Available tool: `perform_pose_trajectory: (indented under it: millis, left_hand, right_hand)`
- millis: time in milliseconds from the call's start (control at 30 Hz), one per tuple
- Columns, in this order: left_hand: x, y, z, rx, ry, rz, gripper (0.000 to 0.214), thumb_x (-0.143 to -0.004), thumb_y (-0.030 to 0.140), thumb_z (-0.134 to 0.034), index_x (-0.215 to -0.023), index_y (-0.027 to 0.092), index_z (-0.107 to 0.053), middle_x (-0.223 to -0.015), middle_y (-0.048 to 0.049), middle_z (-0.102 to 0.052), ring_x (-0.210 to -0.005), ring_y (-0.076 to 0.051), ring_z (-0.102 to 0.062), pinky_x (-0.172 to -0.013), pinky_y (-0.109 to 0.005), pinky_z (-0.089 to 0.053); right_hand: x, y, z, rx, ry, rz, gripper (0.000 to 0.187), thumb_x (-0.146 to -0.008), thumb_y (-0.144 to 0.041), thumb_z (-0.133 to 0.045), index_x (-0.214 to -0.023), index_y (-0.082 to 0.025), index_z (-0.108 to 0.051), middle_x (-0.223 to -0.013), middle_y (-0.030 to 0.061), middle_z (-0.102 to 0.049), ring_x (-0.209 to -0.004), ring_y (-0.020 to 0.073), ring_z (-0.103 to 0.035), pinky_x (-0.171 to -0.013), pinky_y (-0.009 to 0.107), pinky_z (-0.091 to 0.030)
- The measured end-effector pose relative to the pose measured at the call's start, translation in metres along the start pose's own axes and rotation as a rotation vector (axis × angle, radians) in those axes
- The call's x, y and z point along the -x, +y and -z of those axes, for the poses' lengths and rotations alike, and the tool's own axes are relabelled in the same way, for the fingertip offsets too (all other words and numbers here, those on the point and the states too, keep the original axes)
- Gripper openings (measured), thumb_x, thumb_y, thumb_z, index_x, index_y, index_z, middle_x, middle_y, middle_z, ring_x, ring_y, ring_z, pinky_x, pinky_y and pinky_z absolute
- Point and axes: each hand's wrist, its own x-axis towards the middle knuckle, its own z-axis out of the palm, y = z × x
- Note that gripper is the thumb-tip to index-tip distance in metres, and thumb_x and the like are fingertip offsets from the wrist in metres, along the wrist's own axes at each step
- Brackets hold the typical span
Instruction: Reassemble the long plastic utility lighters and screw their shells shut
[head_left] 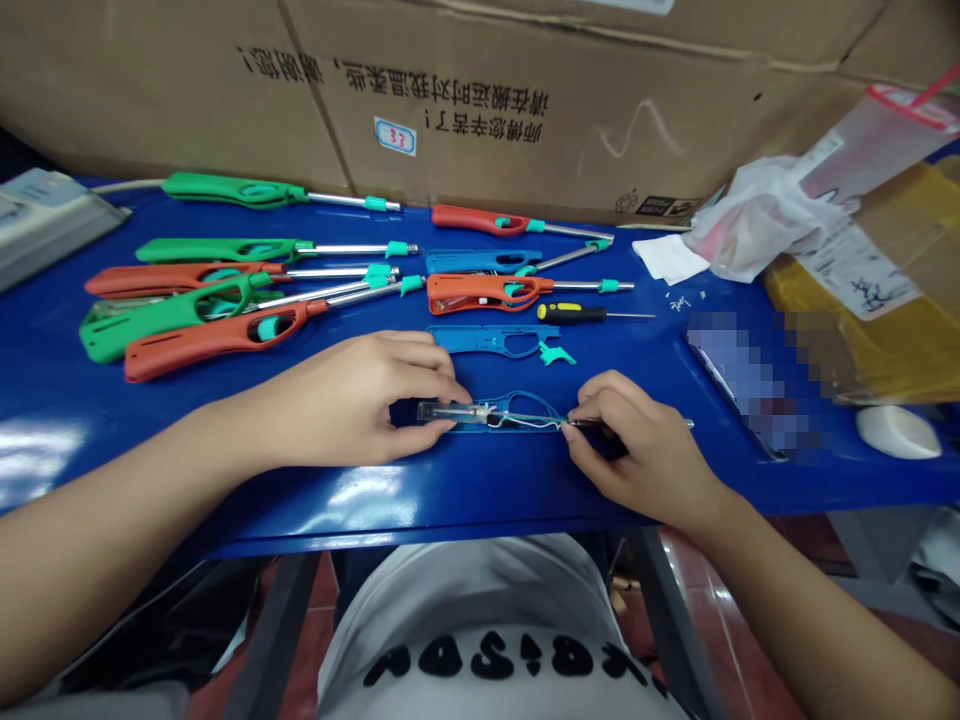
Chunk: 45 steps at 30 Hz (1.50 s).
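Note:
An opened blue lighter half-shell lies on the blue table with its clear fuel tube and thin wires exposed. My left hand pinches the handle end of this shell, fingers closed on it. My right hand pinches the metal nozzle rod at the shell's right end. Just behind lie the other blue shell half and a loose teal trigger.
Several green, orange and blue stick lighters lie across the left and middle of the table. A black-and-yellow screwdriver lies behind the shells. Cardboard boxes stand at the back. Bags and paper lie right, with a white oval object.

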Motion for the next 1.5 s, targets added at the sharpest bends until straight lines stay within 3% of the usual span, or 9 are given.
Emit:
perform_pose_trajectory:
  millis: [233,433,600,833,1033,1167,1333,1500]
  left_hand:
    - [0.001,0.001,-0.004,0.001,0.106,-0.051,0.024,-0.098,0.016,-0.058,-0.114,0.022,-0.074,-0.109,-0.0061,-0.075,-0.095,-0.017,-0.073,-0.086,-0.027,-0.058]
    - [0.004,0.001,-0.001,-0.032,0.044,-0.126,0.028,-0.100,0.017,-0.055,-0.120,0.022,-0.073,-0.115,-0.0074,-0.076,-0.101,-0.019,-0.074,-0.090,-0.030,-0.060]
    - [0.003,0.004,0.001,0.028,0.047,-0.096,0.024,-0.100,0.019,-0.058,-0.119,0.019,-0.073,-0.113,-0.0074,-0.077,-0.099,-0.017,-0.075,-0.089,-0.026,-0.061]
    - [0.001,0.006,0.001,0.105,0.160,-0.072,0.024,-0.097,0.016,-0.063,-0.117,0.023,-0.074,-0.111,-0.0052,-0.076,-0.100,-0.017,-0.073,-0.090,-0.028,-0.061]
    - [0.000,0.011,0.003,0.054,0.343,-0.028,0.020,-0.092,0.017,-0.071,-0.112,0.020,-0.075,-0.106,-0.0034,-0.077,-0.092,-0.013,-0.072,-0.087,-0.028,-0.060]
    - [-0.002,0.009,0.001,0.043,0.480,0.025,0.015,-0.090,0.020,-0.075,-0.104,0.022,-0.077,-0.099,-0.0019,-0.078,-0.089,-0.014,-0.073,-0.084,-0.028,-0.060]
    - [-0.002,0.005,-0.002,0.054,0.447,-0.049,0.016,-0.088,0.014,-0.076,-0.103,0.016,-0.077,-0.098,-0.0053,-0.078,-0.088,-0.012,-0.073,-0.084,-0.024,-0.059]
    - [-0.003,0.007,-0.002,0.102,0.453,-0.019,0.017,-0.087,0.013,-0.077,-0.104,0.016,-0.077,-0.097,-0.0057,-0.078,-0.087,-0.013,-0.072,-0.081,-0.025,-0.059]
  right_hand:
    - [-0.002,-0.004,0.000,0.049,0.041,0.012,0.004,-0.094,-0.024,-0.061,-0.094,-0.021,-0.059,-0.095,0.0054,-0.068,-0.077,0.0152,-0.067,-0.057,0.024,-0.047]
    - [0.000,-0.004,-0.002,0.023,0.014,-0.023,0.003,-0.094,-0.024,-0.060,-0.094,-0.021,-0.060,-0.097,0.0059,-0.068,-0.076,0.0152,-0.066,-0.058,0.025,-0.046]
    - [0.001,-0.002,-0.002,-0.032,0.038,-0.028,0.004,-0.092,-0.021,-0.063,-0.095,-0.021,-0.060,-0.096,0.0049,-0.067,-0.080,0.0151,-0.066,-0.062,0.025,-0.049]
    - [0.001,-0.003,0.001,-0.044,0.112,0.027,0.009,-0.091,-0.019,-0.065,-0.097,-0.022,-0.059,-0.095,0.0053,-0.066,-0.082,0.0163,-0.067,-0.064,0.027,-0.052]
    - [-0.005,-0.006,0.004,0.212,0.229,0.089,0.008,-0.091,-0.018,-0.066,-0.093,-0.021,-0.058,-0.091,0.0062,-0.069,-0.075,0.0166,-0.068,-0.058,0.027,-0.050]
    - [-0.009,-0.005,0.003,0.337,0.294,0.212,0.009,-0.089,-0.019,-0.068,-0.092,-0.020,-0.059,-0.088,0.0055,-0.072,-0.074,0.0168,-0.068,-0.058,0.027,-0.049]
    - [-0.009,-0.002,-0.001,0.335,0.277,0.232,0.008,-0.089,-0.019,-0.068,-0.090,-0.019,-0.060,-0.088,0.0058,-0.073,-0.074,0.0163,-0.068,-0.059,0.026,-0.050]
    - [-0.008,-0.001,-0.001,0.341,0.284,0.207,0.009,-0.089,-0.019,-0.068,-0.088,-0.021,-0.059,-0.086,0.0044,-0.072,-0.072,0.0158,-0.067,-0.057,0.026,-0.049]
